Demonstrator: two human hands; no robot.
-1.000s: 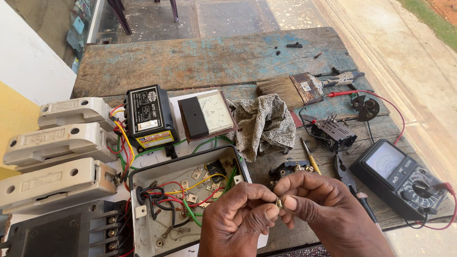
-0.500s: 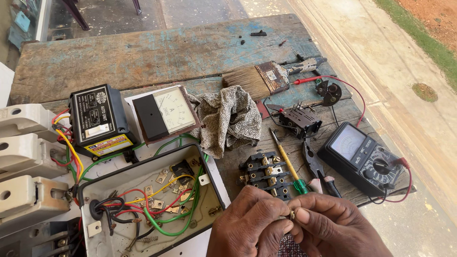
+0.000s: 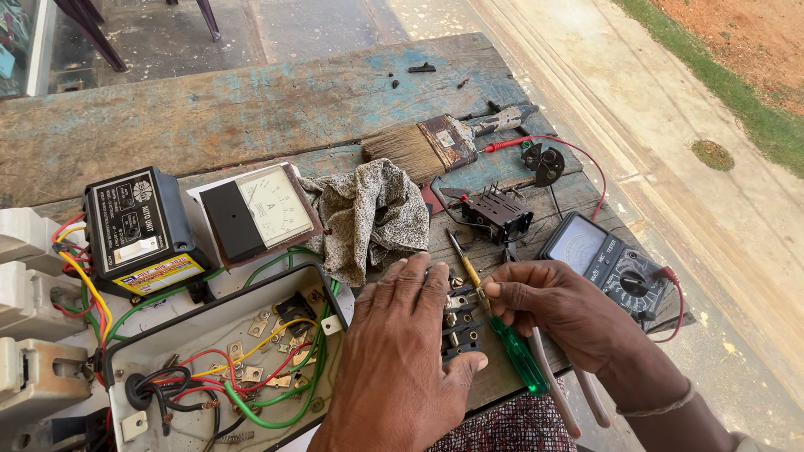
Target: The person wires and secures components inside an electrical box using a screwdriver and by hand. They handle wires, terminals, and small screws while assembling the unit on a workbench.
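Now left hand [image 3: 402,360] lies flat, pinning the terminal block [image 3: 462,326] at the counter's near edge; right hand [image 3: 561,310] pinches the screwdriver [image 3: 494,322] (green handle). Best keep tip square in screw.

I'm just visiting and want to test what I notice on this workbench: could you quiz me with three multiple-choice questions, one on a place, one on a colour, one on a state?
1. Where does the paintbrush lie?
A. inside the open box
B. on the wooden table beyond the cloth
C. under the multimeter

2. What colour is the screwdriver handle?
A. green
B. red
C. blue

3. What is the left hand doing?
A. lifted in the air
B. gripping the cloth
C. pressed flat on the black terminal block

Answers: 1 B, it lies past the crumpled cloth. 2 A, the translucent handle is green. 3 C, its palm and fingers cover the block.
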